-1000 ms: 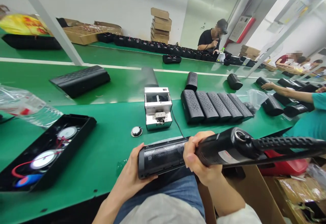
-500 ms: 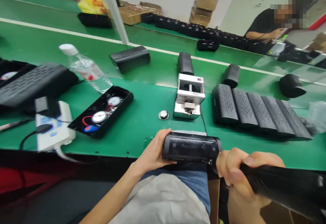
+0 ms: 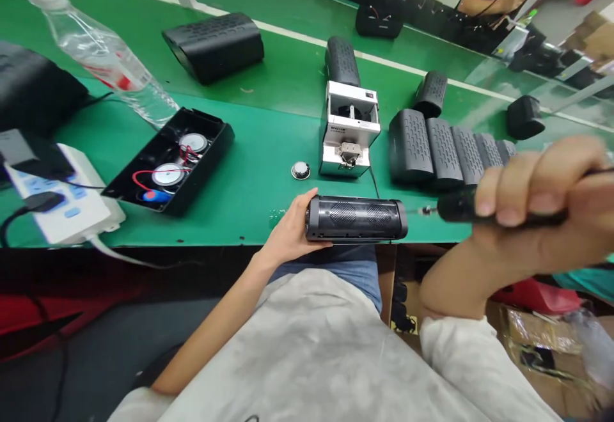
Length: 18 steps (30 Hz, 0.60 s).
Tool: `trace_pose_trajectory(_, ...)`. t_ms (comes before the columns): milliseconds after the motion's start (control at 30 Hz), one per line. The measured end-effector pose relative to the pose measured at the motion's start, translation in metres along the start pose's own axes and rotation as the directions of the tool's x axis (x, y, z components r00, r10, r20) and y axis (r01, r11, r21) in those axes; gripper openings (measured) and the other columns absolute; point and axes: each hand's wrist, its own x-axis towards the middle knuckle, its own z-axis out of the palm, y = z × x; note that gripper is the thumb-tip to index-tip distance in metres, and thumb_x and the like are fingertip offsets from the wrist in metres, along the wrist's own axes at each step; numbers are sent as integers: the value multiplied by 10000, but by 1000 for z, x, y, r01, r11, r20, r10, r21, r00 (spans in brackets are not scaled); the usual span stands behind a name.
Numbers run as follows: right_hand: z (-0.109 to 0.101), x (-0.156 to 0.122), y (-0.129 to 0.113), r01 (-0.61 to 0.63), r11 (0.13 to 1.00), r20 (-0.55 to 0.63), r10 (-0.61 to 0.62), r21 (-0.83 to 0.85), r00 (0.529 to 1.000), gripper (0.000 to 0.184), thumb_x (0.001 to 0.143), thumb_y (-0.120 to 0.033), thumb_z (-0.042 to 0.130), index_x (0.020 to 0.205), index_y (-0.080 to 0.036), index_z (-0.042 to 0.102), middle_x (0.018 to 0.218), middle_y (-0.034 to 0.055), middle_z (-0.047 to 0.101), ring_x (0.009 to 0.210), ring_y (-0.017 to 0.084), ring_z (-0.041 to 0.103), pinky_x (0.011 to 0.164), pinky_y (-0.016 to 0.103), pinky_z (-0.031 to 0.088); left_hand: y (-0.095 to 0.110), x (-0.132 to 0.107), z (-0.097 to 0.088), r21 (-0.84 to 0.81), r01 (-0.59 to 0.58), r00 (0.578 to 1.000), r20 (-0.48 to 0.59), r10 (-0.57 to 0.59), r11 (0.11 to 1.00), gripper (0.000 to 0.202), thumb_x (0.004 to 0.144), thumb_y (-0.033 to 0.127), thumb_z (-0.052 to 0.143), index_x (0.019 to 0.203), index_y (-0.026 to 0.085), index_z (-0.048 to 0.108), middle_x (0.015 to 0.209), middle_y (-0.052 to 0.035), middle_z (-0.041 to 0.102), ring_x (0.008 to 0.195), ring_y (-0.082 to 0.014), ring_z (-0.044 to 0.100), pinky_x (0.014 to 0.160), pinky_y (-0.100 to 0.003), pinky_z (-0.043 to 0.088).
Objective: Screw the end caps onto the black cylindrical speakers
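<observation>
Lifted clear of the speaker since the earlier frame, the right hand (image 3: pixel 542 198) now sits out to the right, and the head view has tipped further down over the bench. Its fingers are curled tight around the black handle of a screwdriver (image 3: pixel 460 206), whose thin metal shaft points left, its tip just apart from the speaker's end. The left hand (image 3: pixel 288 227) is cupped around the near end of a cylindrical speaker body (image 3: pixel 355 218), fingers closed against it and thumb side out of sight behind it. The speaker body lies level along the front edge of the green workbench (image 3: pixel 259 230), above the person's lap. It is glossy black with dark end caps and two oval perforated grilles side by side, and it has no ribbed sleeve on it.

Beyond it stands a silver screw feeder (image 3: pixel 349 129), with a small round metal-rimmed part (image 3: pixel 300 170) on the bench to its left. To the right, ribbed black rubber sleeves (image 3: pixel 446 150) stand in a tight row. On the left, an open black speaker housing (image 3: pixel 167 160) shows two round drivers and red wires, beside a white power strip (image 3: pixel 57 192). A clear water bottle (image 3: pixel 96 45) lies farther back, and a co-worker's arm (image 3: pixel 489 3) shows at the top right.
</observation>
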Motion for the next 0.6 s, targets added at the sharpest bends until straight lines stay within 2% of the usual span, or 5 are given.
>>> trace_pose_trajectory(67, 18, 26, 13, 308, 951, -181, -306, -17, 935, 504, 968, -372, 939, 685, -280, 533, 652, -52, 359, 485, 87, 391, 440, 293, 391, 1, 0, 0, 5, -2, 1000, -4, 2, 1000, 1426, 771, 369, 1099, 1851, 343, 168, 1746, -213, 501, 1632, -466, 570, 1328, -631, 545)
trace_pose_trajectory(133, 40, 52, 43, 392, 914, -260, -406, -106, 876, 388, 1047, -508, 875, 897, -335, 562, 684, -60, 440, 524, 102, 404, 475, 325, 403, 2, 0, 0, 10, 6, 1000, -3, -6, 1000, 1415, 781, 355, 1092, 1852, 341, 168, 1758, -216, 491, 1640, -461, 566, 1330, -624, 545)
trace_pose_trajectory(300, 73, 98, 120, 282, 928, -124, -318, -244, 940, 714, 945, -1079, 564, 1200, -422, 446, 752, -79, 520, 560, 149, 325, 527, 402, 404, 3, 0, 0, 11, 12, 1000, -7, -12, 1000, 1416, 793, 371, 1092, 1857, 344, 157, 1772, -220, 477, 1661, -457, 549, 1357, -641, 519)
trace_pose_trajectory(467, 73, 105, 148, 164, 964, 36, -160, -209, 987, 879, 824, -1118, 637, 1313, -402, 488, 811, -96, 595, 628, 144, 319, 562, 365, 373, 2, 0, 0, 6, 0, 1000, -4, 0, 1000, 1429, 790, 370, 1096, 1859, 352, 149, 1781, -218, 469, 1671, -460, 539, 1365, -644, 510)
trace_pose_trajectory(600, 69, 107, 152, 87, 981, 12, -87, -173, 996, 968, 714, -1112, 701, 1325, -389, 496, 779, -124, 598, 625, 135, 308, 573, 368, 364, 2, 0, 0, 5, 3, 1000, -4, -3, 1000, 1428, 783, 358, 1099, 1856, 343, 158, 1769, -222, 478, 1661, -459, 548, 1355, -636, 520)
